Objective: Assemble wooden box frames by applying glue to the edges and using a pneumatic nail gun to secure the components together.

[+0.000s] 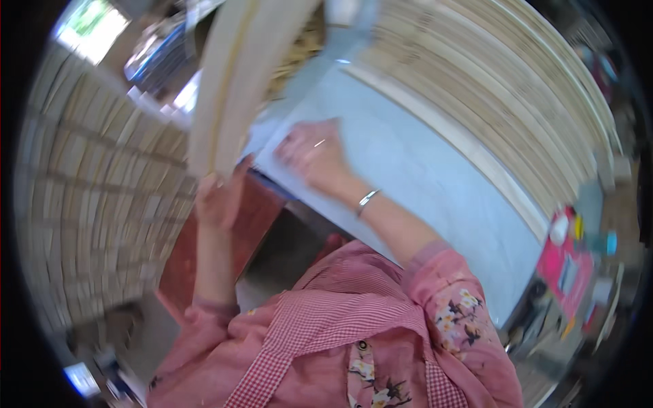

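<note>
My left hand (221,197) is closed around the lower end of a long pale wooden board (235,88). The board rises from it toward the top of the view, with a yellowish stripe along its length. To the right, my right hand (313,153) is over the left part of a pale, smooth tabletop (422,183). It is bent at the knuckles, wears a ring, and is apart from the board. Motion smears its fingers, so whether they hold anything does not show.
Stacked wooden boards (476,88) cover the table's far right side. A tall wall of stacked wood pieces (102,197) stands at the left. Below my left hand is a reddish panel (224,238). A pink item (564,272) and small goods lie at the right edge.
</note>
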`<action>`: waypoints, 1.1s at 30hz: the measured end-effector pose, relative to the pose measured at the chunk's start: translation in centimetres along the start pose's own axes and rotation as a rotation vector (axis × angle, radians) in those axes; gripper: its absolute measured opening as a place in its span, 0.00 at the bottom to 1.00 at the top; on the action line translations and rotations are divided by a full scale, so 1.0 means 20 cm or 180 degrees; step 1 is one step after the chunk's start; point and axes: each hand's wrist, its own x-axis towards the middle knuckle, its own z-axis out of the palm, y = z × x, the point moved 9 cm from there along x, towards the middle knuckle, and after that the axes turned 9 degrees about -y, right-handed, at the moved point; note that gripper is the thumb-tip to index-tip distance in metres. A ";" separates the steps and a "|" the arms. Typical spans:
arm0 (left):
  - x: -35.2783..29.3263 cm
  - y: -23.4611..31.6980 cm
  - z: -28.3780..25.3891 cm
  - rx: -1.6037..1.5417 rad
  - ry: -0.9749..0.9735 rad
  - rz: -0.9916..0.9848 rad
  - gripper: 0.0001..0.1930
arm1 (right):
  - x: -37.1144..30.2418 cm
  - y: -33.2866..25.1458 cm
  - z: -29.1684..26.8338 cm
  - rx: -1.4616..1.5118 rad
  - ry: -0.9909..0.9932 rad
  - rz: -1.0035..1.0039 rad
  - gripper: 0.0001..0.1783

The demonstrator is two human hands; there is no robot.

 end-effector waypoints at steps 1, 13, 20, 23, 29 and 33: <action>-0.03 0.01 -0.09 0.0130 0.0068 -0.0049 0.40 | -0.10 -0.13 -0.01 -0.0333 0.0717 -0.0665 0.10; 0.08 -0.71 0.26 0.2282 -0.1340 -0.1799 0.53 | -2.14 0.06 -0.94 0.0190 0.2812 0.2109 0.17; 0.09 -1.07 0.75 0.3235 -0.2663 -0.1624 0.59 | -3.35 0.35 -1.69 -0.1837 0.3654 0.3769 0.21; 0.09 -1.08 0.73 0.3753 -0.2688 -0.1436 0.59 | -3.50 0.50 -1.61 -0.1772 0.3294 0.4955 0.39; 0.14 -0.80 0.40 0.3791 -0.1456 -0.1520 0.41 | -4.25 -0.25 -1.15 -0.2102 0.4959 0.4878 0.23; 0.11 -0.59 0.21 0.4426 0.0035 -0.1545 0.29 | -5.01 -0.60 -0.20 -0.1260 0.4108 0.7148 0.26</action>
